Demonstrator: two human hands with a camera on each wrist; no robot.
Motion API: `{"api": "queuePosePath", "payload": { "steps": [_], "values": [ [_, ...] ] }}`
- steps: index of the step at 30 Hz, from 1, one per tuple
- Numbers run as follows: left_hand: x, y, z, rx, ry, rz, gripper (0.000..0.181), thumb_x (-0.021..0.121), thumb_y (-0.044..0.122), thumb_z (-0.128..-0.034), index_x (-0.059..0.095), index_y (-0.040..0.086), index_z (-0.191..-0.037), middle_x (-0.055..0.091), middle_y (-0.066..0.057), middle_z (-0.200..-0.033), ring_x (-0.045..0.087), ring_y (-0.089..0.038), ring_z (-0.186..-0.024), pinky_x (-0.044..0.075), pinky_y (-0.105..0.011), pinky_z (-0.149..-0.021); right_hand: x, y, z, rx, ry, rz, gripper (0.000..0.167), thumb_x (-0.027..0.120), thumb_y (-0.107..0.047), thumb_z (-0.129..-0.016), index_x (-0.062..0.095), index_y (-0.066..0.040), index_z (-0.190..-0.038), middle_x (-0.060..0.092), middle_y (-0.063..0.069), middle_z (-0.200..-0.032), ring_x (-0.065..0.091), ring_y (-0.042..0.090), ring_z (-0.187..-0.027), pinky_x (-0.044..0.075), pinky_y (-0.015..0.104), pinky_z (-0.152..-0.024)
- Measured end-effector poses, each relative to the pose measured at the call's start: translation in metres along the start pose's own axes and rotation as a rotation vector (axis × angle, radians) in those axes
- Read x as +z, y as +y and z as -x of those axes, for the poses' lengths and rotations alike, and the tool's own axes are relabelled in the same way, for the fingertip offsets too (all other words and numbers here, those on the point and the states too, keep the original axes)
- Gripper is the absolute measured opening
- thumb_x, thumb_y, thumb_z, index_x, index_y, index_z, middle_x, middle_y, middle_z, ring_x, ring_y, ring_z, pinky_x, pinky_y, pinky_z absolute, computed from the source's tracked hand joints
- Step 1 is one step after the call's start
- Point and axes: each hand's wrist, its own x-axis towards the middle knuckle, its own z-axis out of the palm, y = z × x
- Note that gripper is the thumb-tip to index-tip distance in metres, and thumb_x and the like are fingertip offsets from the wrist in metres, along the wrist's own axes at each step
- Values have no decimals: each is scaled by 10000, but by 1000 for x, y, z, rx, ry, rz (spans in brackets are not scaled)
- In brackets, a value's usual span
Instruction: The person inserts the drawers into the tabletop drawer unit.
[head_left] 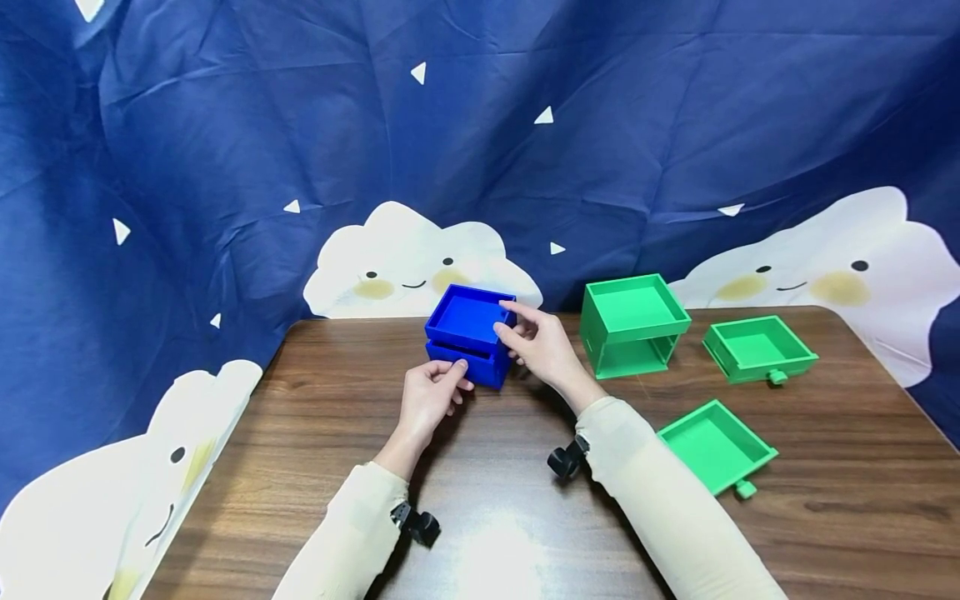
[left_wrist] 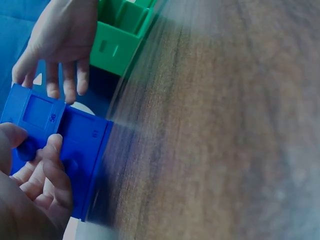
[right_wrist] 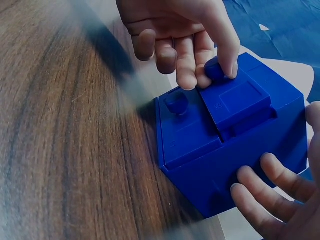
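Note:
A small blue cabinet [head_left: 471,318] with two drawers stands near the table's back edge. Its upper drawer [right_wrist: 240,100] sticks out a little from the front, while the lower drawer [right_wrist: 187,132] sits flush. My left hand [head_left: 431,396] pinches the round knob [right_wrist: 214,70] of the upper drawer between thumb and fingers. The lower knob [right_wrist: 176,103] is free. At the cabinet's right side is my right hand [head_left: 546,350], thumb and index finger at the top rim and the other fingers stretched along the side wall. Whether all those fingers touch it, I cannot tell.
To the right stands a green cabinet frame [head_left: 630,325] with an open front. Two green drawers lie on the wooden table: one drawer [head_left: 761,348] beside the frame, another drawer [head_left: 716,446] nearer, by my right sleeve. A blue cloth [head_left: 480,125] hangs behind the table.

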Motion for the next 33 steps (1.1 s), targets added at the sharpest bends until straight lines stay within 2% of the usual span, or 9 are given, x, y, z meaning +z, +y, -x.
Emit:
{"api": "queuePosePath", "payload": {
  "steps": [6,14,20,27,30,33],
  "values": [
    [2,1,-4,10,-7,1,243,736,212,-1014,739,-17,-934,754,4,-675,583,-89,-510,443,-235,-453,0,1,-1,4,0,-3,460,707,-203,-1063,637,-81,-1501,717,162,-896,731,421,-764,610,335,-631],
    [4,-1,-9,14,-5,-5,266,741,225,-1012,738,-31,-941,760,-29,-681,586,-84,-508,444,-247,-452,1,1,-1,4,-1,-4,459,705,-187,-1063,633,-69,-1501,721,201,-915,726,462,-784,642,523,-696],
    [5,0,-12,6,-4,-29,283,739,245,-1015,745,-29,-944,760,-30,-683,593,-104,-513,445,-250,-454,0,2,-2,-1,-1,-7,452,707,-187,-1061,641,-65,-1491,727,211,-909,726,451,-775,643,490,-679],
    [5,5,-9,-37,-26,-65,319,727,276,-1031,715,-28,-935,649,53,-603,485,-87,-457,358,-212,-420,-1,-1,0,3,-9,5,453,705,-194,-1064,638,-78,-1497,724,205,-919,733,461,-785,644,517,-693],
    [5,3,-7,-46,-47,-62,327,728,292,-1034,689,-12,-919,654,42,-616,477,-92,-457,354,-217,-420,-3,-3,1,1,-22,60,467,702,-214,-1068,626,-81,-1509,727,182,-919,717,474,-802,632,432,-671],
    [3,2,-5,-43,-60,-59,322,724,296,-1037,698,-17,-968,683,2,-662,494,-91,-470,373,-223,-427,-4,-5,1,-4,-35,140,484,693,-260,-1074,613,-103,-1525,726,143,-923,705,434,-807,583,322,-654]
  ]
}}
